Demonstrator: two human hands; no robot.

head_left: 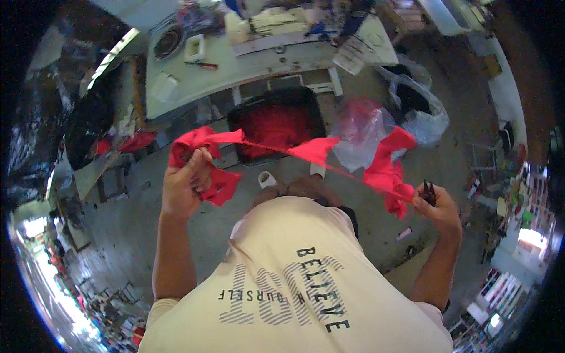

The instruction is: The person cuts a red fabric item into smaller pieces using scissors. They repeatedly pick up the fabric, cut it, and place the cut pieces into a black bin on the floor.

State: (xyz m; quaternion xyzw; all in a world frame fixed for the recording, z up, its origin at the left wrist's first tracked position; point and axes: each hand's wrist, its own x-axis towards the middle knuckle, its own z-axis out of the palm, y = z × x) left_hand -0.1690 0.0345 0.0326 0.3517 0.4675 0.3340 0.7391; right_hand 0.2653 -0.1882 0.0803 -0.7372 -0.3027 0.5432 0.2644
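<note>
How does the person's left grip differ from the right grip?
The left grip holds a loose bunch of red cloth; the right grip pinches a red piece near its end. The right grip also carries a dark two-pointed tool; the left grip shows no tool. Both hold red material.

1. The left hand (183,189) has some fingers partly hidden by the red cloth (206,139).
2. The handles of the dark snips (429,192) are mostly covered by the right hand (445,216).
3. Inside the black bin (316,112), the red heap (272,122) is blurred; single pieces cannot be told.
4. The cream shirt (276,235) is cut by the near edge.
5. The pale machine (282,35), far side, is too blurred for its details.
</note>
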